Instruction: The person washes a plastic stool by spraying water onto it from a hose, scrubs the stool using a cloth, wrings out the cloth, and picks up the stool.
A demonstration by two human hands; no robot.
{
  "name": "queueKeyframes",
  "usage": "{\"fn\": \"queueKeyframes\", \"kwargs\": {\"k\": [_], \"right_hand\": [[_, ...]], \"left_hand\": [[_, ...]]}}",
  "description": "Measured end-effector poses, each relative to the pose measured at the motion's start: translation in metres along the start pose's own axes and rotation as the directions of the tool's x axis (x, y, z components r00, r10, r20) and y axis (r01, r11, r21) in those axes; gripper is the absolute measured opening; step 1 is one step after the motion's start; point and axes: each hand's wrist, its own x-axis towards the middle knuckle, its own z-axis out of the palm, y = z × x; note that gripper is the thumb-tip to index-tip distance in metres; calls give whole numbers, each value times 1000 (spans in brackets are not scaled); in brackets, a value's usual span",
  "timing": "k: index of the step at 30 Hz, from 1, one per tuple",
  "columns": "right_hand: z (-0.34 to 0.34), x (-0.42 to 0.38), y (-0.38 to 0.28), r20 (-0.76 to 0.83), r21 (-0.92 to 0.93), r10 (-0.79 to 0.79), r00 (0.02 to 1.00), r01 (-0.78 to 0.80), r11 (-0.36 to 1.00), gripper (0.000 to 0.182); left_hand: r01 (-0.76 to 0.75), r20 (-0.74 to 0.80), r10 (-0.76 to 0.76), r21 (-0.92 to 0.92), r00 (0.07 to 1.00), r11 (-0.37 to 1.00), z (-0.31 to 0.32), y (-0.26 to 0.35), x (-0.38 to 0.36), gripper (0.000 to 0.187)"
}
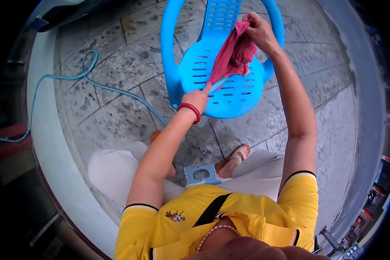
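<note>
A red-pink cloth [232, 58] is stretched above the seat of a blue plastic chair [234, 102]. My right hand [260, 31] pinches the cloth's upper corner near the chair's backrest. Over the front left of the seat, my left hand [197, 99], with a red bangle at the wrist, is closed around the cloth's lower end. A pale blue translucent thing [219, 84] sticks out beside the left fingers, under the cloth; it may be the end of a hose. Part of the cloth hangs bunched between the hands.
A light blue hose [117, 90] loops over the grey paving [130, 60] at the left. Between my feet stands a small grey-blue stool [200, 175]. A pale ledge [52, 125] borders the left side, and various items stand at the far lower right.
</note>
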Motion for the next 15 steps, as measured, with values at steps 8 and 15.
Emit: {"fn": "queueKeyframes", "kwargs": {"k": [8, 15], "right_hand": [[-12, 7, -103, -183, -389, -397, 899, 305, 869, 21], [-29, -2, -147, -81, -482, -362, 929, 281, 830, 21]], "left_hand": [[76, -53, -79, -58, 995, 995, 5, -1, -1, 53], [65, -129, -69, -32, 989, 997, 10, -3, -1, 53]]}}
